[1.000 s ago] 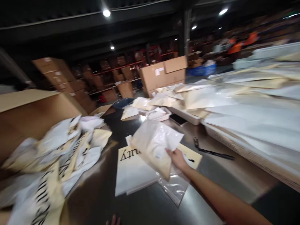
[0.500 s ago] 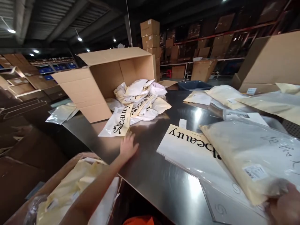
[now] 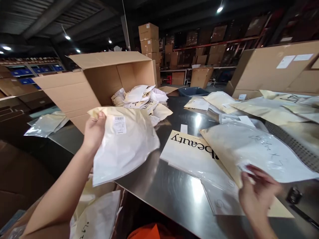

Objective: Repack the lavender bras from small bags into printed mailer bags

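My left hand (image 3: 95,129) is closed on the top corner of a cream-and-white plastic bag (image 3: 124,149). That bag hangs above the metal table, and a barcode label (image 3: 120,124) faces me. On the right, a full plastic bag (image 3: 251,142) with handwriting lies over flat bags. My right hand (image 3: 259,192) is at its near edge, fingers curled and partly blurred around a small white label (image 3: 245,166); what they pinch is unclear. A flat bag printed "beauty" (image 3: 184,149) lies between the two hands.
An open cardboard box (image 3: 72,96) lies on its side, with a heap of bags (image 3: 142,96) at its mouth. More bags (image 3: 264,109) lie at the back right beside a large carton (image 3: 269,69). A carton of bags (image 3: 99,212) stands below the table's near edge.
My left hand was flat on the table by the heap; it has lifted a bag up and left. My right hand moved from the handwritten bag's near corner to its label. The view shifted right.
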A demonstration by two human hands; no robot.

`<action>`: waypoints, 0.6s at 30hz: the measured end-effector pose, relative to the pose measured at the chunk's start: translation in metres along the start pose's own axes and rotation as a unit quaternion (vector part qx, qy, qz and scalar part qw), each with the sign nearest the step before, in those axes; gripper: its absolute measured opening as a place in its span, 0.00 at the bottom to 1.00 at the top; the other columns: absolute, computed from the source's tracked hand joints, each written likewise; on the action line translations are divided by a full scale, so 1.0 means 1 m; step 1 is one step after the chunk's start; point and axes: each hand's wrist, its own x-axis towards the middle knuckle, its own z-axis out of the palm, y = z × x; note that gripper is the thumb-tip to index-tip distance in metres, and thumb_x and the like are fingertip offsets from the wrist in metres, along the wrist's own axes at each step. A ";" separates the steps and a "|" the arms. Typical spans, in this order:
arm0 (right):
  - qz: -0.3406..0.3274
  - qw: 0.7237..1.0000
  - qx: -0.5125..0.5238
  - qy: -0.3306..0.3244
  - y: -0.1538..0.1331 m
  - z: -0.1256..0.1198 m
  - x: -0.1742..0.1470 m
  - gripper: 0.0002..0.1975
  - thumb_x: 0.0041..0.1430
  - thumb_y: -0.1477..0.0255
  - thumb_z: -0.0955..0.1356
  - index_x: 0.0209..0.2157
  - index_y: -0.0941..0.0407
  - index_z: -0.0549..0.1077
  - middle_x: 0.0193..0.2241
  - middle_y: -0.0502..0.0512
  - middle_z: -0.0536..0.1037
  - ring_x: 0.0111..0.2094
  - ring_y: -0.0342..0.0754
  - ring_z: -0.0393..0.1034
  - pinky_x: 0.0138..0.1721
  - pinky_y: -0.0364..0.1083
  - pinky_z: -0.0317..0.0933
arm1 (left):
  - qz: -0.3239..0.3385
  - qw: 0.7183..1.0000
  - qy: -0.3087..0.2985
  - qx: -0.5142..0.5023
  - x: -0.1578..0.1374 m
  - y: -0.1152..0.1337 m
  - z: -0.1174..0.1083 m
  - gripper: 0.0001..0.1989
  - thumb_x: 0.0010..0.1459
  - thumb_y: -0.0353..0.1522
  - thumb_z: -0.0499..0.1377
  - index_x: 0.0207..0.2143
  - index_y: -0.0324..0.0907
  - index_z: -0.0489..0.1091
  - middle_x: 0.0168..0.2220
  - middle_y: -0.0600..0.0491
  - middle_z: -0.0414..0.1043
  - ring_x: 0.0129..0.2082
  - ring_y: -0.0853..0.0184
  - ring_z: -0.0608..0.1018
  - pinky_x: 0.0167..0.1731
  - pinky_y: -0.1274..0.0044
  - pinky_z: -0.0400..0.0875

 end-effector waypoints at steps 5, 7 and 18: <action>0.408 0.833 0.170 -0.332 -0.055 0.027 -0.073 0.34 0.47 0.41 0.69 0.45 0.53 0.69 0.46 0.61 0.75 0.40 0.57 0.74 0.38 0.57 0.71 | -0.138 0.987 -0.075 -0.036 -0.027 -0.010 0.024 0.18 0.60 0.46 0.54 0.30 0.39 0.68 0.21 0.53 0.69 0.22 0.65 0.72 0.26 0.74 0.71; 0.499 0.755 0.199 -0.376 -0.061 0.022 -0.092 0.36 0.48 0.39 0.66 0.44 0.55 0.72 0.37 0.60 0.78 0.32 0.55 0.74 0.31 0.55 0.71 | -0.164 0.979 -0.124 0.002 -0.040 -0.036 0.045 0.14 0.57 0.41 0.59 0.29 0.38 0.70 0.21 0.52 0.69 0.24 0.63 0.73 0.27 0.72 0.71; 0.456 0.745 0.095 -0.477 -0.043 -0.038 -0.138 0.39 0.60 0.59 0.68 0.67 0.50 0.48 0.26 0.46 0.72 0.23 0.46 0.71 0.25 0.45 0.68 | -0.315 0.741 -0.589 -0.073 -0.245 -0.036 0.045 0.23 0.53 0.52 0.58 0.24 0.42 0.67 0.14 0.60 0.58 0.14 0.73 0.62 0.17 0.80 0.56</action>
